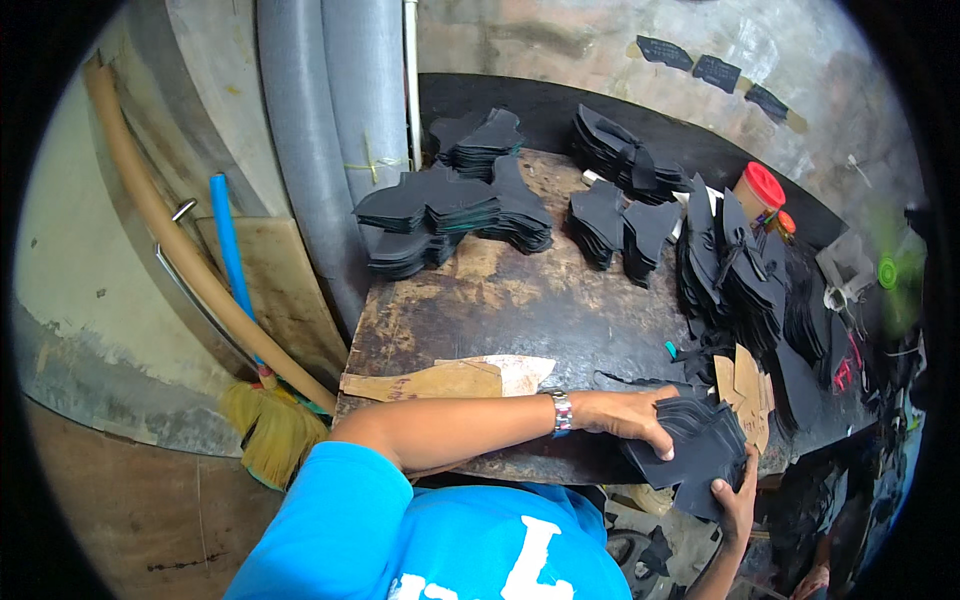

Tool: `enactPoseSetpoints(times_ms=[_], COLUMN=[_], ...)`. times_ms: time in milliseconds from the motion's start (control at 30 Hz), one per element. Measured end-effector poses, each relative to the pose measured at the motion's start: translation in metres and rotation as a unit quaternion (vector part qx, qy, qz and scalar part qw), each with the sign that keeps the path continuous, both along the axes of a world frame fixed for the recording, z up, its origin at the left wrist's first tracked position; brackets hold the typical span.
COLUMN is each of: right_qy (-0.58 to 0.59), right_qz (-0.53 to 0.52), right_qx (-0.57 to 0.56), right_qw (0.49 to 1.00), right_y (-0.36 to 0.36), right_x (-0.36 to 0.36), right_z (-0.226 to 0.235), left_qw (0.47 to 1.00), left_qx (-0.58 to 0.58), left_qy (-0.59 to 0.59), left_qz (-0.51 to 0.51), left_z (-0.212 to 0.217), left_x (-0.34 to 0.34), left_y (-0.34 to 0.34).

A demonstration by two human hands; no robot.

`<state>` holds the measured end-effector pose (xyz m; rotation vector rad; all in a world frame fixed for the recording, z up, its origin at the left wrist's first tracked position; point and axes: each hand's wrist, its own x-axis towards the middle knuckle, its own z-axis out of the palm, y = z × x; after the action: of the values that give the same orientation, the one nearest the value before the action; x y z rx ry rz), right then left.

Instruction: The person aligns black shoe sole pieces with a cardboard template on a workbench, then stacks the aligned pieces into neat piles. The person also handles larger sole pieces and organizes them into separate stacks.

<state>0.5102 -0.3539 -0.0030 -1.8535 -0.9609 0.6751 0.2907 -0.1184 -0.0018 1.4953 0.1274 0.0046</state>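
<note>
Pinching a stack of black cut pieces at the table edge, left hand and right hand are closing fingers around its limp, light, slide-prone layers.

Both hands on a black cut-piece stack

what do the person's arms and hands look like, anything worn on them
Both hands are bare, no gloves. The left hand has a metal-link wristband at the wrist, with the forearm uncovered. A bright blue short sleeve with white print on the shirt covers the shoulder. The right hand and its forearm show nothing worn.
</note>
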Motion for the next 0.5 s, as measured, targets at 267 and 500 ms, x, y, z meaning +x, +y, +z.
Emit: enactPoseSetpoints(times_ms=[267,500], right_qy=[-0.045,-0.247], right_qz=[0.062,0.233], right_qx=[0.061,0.269], right_qw=[0.995,0.901], right_y=[0.083,0.213], right_x=[-0.027,-0.081], right_z=[0.017,-0.009], left_qw=[0.992,0.887], left_qx=[0.019,0.425], left_qy=[-0.044,-0.034], left_qz=[0.118,0.179], left_z=[0.009,0.026], left_x=[-0.052,-0.151], left_y=[0.040,0.124])
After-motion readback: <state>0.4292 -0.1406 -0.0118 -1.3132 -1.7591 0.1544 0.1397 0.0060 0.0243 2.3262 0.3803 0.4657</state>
